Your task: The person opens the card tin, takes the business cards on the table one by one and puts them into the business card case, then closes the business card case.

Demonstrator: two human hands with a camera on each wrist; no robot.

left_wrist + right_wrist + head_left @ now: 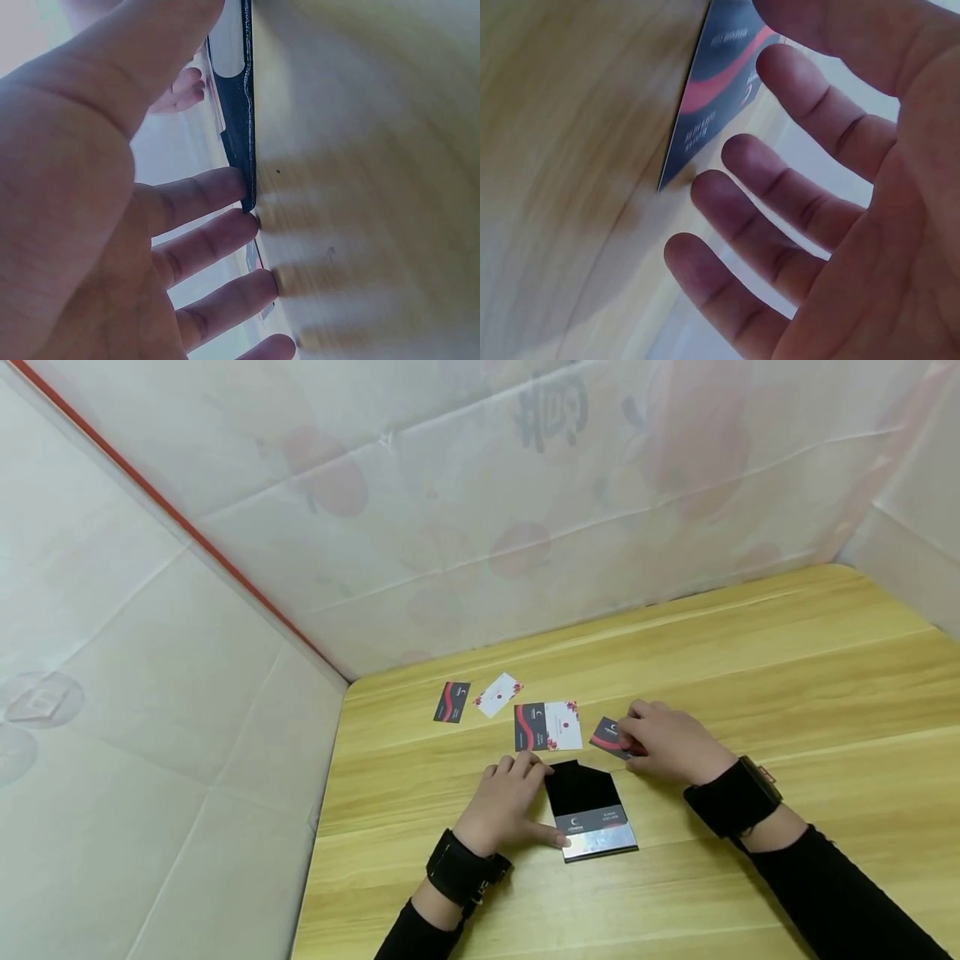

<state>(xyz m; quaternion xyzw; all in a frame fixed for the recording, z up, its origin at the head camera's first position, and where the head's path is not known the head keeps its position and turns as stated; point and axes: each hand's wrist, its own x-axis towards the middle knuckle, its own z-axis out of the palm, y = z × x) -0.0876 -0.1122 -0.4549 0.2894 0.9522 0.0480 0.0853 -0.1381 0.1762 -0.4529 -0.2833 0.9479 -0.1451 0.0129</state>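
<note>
My left hand (pixel 504 808) rests at the left side of a black card holder (pixel 581 789), index finger by its upper corner and thumb on the silver lower panel (pixel 603 840). In the left wrist view its fingers (pixel 210 240) are spread and fairly straight, the index tip at the holder's black edge (pixel 241 142). A dark grey card (pixel 592 818) with a logo shows above the silver panel. At the right, my right hand (pixel 671 743) pinches a grey and red business card (pixel 609 733) between thumb and index finger; the right wrist view shows this card (pixel 720 82) close over the wood.
Beyond the holder lie a grey-red card (pixel 531 727) and a white floral card (pixel 564 725) side by side. Farther left are another grey-red card (pixel 452 702) and a tilted white card (pixel 497 695). Pale sheeting (pixel 450 552) hangs behind the wooden table (pixel 787 693).
</note>
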